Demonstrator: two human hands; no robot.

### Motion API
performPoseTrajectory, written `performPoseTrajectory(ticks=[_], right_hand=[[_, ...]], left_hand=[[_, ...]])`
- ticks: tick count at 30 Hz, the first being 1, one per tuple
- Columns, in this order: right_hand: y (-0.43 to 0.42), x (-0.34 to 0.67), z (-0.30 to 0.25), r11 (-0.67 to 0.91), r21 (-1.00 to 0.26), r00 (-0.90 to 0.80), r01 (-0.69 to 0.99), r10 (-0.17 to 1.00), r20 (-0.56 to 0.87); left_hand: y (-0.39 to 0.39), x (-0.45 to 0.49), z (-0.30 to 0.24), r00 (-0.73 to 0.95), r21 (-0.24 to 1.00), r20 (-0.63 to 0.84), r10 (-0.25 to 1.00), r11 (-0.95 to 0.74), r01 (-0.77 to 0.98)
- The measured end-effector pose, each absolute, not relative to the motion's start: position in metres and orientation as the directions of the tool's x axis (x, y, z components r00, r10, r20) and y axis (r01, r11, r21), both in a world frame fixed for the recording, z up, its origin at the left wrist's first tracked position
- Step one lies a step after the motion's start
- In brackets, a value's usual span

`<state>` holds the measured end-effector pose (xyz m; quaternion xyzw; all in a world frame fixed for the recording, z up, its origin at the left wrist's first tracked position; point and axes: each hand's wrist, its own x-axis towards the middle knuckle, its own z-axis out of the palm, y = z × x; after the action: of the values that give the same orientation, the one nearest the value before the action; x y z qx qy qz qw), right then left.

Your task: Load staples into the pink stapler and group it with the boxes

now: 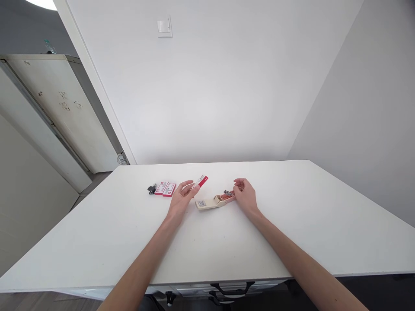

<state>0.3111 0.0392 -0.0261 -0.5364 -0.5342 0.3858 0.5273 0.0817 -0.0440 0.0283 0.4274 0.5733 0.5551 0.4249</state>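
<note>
My left hand [181,198] grips a small red-and-white box [200,181] between thumb and fingers, raised over the table. Right of it lies a long cream-coloured holder [209,203], opened out, with a QR code sticker on its left part. Its right part is a pink tray [227,197] with reddish bits and a small silvery piece [228,192] at it. My right hand [245,195] is closed at the tray's right end, fingertips pinched together. What those fingers hold is partly hidden and too small to name.
Two more red-and-white boxes [165,188] lie left of my left hand, beside a small black object [151,189]. All this is on a white table [207,250]. Behind the table rises a white wall [207,95] with a light switch [164,26]. Black drawer handles [232,292] show below the front edge.
</note>
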Motion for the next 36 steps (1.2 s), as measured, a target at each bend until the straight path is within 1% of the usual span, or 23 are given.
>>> performPoseTrajectory(ticks=[3, 6, 8, 12, 14, 16, 19, 22, 27, 36], right_hand=[[0.039, 0.311, -0.028, 0.166, -0.974, 0.145, 0.153, 0.971, 0.189], [0.036, 0.311, -0.027, 0.212, -0.968, 0.165, 0.138, 0.958, 0.233], [0.031, 0.31, -0.022, 0.257, -0.953, 0.153, 0.159, 0.947, 0.281], [0.018, 0.304, -0.008, 0.378, -0.901, 0.025, 0.213, 0.92, 0.392], [0.012, 0.301, -0.003, 0.443, -0.871, -0.057, 0.213, 0.895, 0.442], [0.008, 0.298, 0.0, 0.48, -0.856, -0.128, 0.19, 0.877, 0.463], [0.005, 0.296, 0.002, 0.468, -0.876, -0.185, 0.114, 0.877, 0.444], [0.004, 0.296, 0.004, 0.439, -0.897, -0.185, 0.044, 0.886, 0.425], [0.003, 0.298, 0.007, 0.426, -0.905, -0.219, 0.006, 0.883, 0.414], [0.005, 0.299, 0.009, 0.321, -0.941, -0.224, -0.103, 0.915, 0.336]], left_hand=[[-0.047, 0.085, 0.032, -0.241, 0.997, 0.043, 0.97, -0.024, 0.079], [-0.048, 0.087, 0.032, -0.206, 0.981, 0.112, 0.972, -0.074, 0.18], [-0.047, 0.087, 0.029, -0.186, 0.963, 0.146, 0.972, -0.096, 0.252], [-0.046, 0.088, 0.024, -0.17, 0.932, 0.215, 0.962, -0.15, 0.329], [-0.047, 0.089, 0.023, -0.169, 0.921, 0.245, 0.955, -0.175, 0.348], [-0.048, 0.091, 0.023, -0.166, 0.912, 0.258, 0.952, -0.183, 0.367], [-0.048, 0.092, 0.024, -0.153, 0.906, 0.272, 0.95, -0.199, 0.375], [-0.048, 0.093, 0.024, -0.139, 0.903, 0.293, 0.946, -0.227, 0.364], [-0.049, 0.094, 0.024, -0.127, 0.877, 0.337, 0.933, -0.262, 0.403], [-0.052, 0.096, 0.027, -0.125, 0.875, 0.336, 0.934, -0.26, 0.409]])
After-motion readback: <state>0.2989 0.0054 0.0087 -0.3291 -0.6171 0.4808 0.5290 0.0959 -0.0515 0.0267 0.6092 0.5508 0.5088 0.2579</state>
